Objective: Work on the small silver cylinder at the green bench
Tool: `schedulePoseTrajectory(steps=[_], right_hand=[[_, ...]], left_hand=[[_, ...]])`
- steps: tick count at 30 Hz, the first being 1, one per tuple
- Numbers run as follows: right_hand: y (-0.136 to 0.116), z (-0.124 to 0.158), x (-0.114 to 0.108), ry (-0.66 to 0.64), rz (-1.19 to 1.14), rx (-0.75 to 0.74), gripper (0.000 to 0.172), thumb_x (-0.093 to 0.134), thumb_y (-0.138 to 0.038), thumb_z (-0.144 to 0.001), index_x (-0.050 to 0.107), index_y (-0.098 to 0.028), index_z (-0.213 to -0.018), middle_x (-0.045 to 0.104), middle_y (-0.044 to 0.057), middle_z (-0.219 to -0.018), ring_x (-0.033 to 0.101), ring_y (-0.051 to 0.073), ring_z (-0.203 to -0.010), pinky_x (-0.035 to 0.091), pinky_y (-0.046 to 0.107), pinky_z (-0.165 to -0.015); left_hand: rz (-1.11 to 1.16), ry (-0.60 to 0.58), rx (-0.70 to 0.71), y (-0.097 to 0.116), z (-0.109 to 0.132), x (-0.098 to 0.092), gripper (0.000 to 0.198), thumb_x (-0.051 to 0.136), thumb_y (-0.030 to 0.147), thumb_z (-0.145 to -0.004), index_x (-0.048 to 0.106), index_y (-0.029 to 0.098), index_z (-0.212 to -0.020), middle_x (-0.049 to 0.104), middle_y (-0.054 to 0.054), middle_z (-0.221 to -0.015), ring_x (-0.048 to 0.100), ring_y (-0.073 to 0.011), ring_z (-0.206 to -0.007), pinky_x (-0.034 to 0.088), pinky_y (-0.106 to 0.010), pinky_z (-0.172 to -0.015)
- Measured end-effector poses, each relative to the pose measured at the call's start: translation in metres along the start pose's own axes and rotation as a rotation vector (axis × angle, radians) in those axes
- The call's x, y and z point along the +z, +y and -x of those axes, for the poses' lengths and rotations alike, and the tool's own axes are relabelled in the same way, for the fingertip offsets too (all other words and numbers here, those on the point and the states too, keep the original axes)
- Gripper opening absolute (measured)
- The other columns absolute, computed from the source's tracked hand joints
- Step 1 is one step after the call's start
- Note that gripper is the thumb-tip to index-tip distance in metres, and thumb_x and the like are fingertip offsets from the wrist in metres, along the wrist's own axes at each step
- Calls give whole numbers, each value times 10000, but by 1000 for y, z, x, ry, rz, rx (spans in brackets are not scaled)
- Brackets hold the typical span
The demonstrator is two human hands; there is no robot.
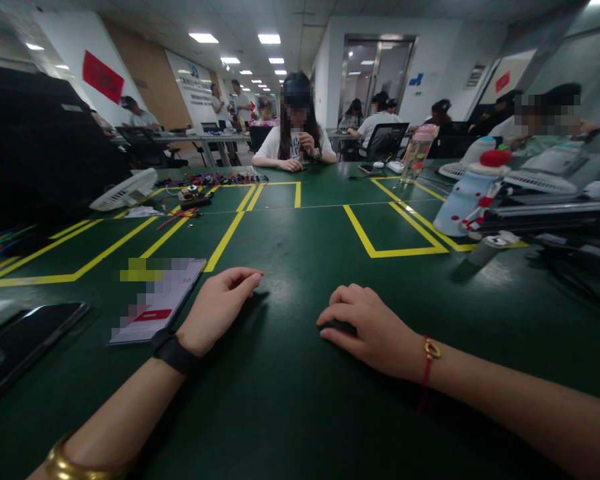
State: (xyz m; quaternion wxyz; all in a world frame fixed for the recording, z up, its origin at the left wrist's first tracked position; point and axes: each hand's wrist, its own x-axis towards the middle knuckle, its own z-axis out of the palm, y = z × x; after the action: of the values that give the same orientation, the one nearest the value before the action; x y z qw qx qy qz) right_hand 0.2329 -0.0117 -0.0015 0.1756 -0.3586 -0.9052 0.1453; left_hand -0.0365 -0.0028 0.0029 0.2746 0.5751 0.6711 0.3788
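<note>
My left hand, with a black band on its wrist, is held over the green table. Its thumb and fingers are pressed together, and nothing shows between their tips. Just left of that hand lies a phone with a lit, partly blurred screen. My right hand rests on the bare tabletop with fingers loosely curved. A gap separates its thumb from its index finger, and no object is in it. A red string bracelet circles the right wrist.
Yellow tape marks the table. At left are a dark phone, loose wires and a white fan. A blue bottle, a metal can and black cables stand or lie right. A person sits opposite.
</note>
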Motion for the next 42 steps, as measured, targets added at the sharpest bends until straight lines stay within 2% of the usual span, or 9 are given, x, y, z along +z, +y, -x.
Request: schedulePoseTrajectory(steps=[2,5,10,12,15,21,27,36,42], right_hand=[[12,-2,-8,50,57,84,240,498,-398,-926,683,-248,-958,612,19,-955,542,107,-864,416,256,-783],[57,4,-44,262,199,337,302,442,-406,-942,648,-193,-1000,623,50,-954,551,115,-827,420,241,-756],[147,38,-120,583,493,801,392,376,-367,-940,588,-87,-1115,542,235,-1163,489,289,-1075,344,408,-877],[173,54,-138,574,540,959,392,386,-354,-923,602,-81,-1103,533,271,-1148,492,313,-1042,338,414,-825],[198,69,-150,443,512,1100,343,429,-318,-888,643,-89,-1026,587,247,-994,514,237,-807,333,361,-730],[212,72,-158,335,515,1191,365,437,-357,-897,649,-120,-1076,601,196,-987,455,167,-692,325,331,-728],[209,69,-174,188,500,1247,268,556,-360,-867,682,-139,-949,617,140,-884,427,149,-665,316,321,-713],[209,70,-176,153,520,1226,305,597,-439,-837,696,-177,-957,622,112,-975,444,160,-734,326,313,-734],[221,82,-183,152,312,1220,342,658,-436,-803,706,-192,-1037,659,62,-869,531,128,-716,362,281,-704]], left_hand=[[-1,-1,2,1,0,0,377,629,512,-790,740,209,-985,728,-28,-857,632,-195,-752,455,-285,-656],[-7,5,-4,2,0,-1,367,622,511,-794,742,208,-962,718,-29,-817,632,-198,-737,454,-289,-639],[-13,-2,-2,2,1,-1,382,612,523,-796,738,202,-960,710,-29,-798,638,-212,-746,454,-297,-641],[-15,-7,4,2,1,0,376,608,523,-801,736,206,-957,715,-27,-810,640,-213,-758,454,-296,-650],[-21,-12,6,0,1,0,353,607,511,-810,736,215,-952,727,-25,-846,638,-204,-758,449,-290,-653],[-38,-12,6,0,0,-2,335,611,495,-811,739,218,-949,714,-17,-807,631,-194,-736,435,-282,-637],[-35,-5,14,0,1,-2,352,612,509,-793,742,217,-943,702,-10,-754,629,-193,-718,434,-279,-629],[-61,-21,7,-2,-2,-1,366,597,510,-820,728,200,-962,691,-11,-766,621,-198,-729,422,-278,-630],[-70,-22,6,-4,-2,-1,362,583,512,-833,722,212,-978,707,-14,-821,628,-197,-749,427,-282,-645]])
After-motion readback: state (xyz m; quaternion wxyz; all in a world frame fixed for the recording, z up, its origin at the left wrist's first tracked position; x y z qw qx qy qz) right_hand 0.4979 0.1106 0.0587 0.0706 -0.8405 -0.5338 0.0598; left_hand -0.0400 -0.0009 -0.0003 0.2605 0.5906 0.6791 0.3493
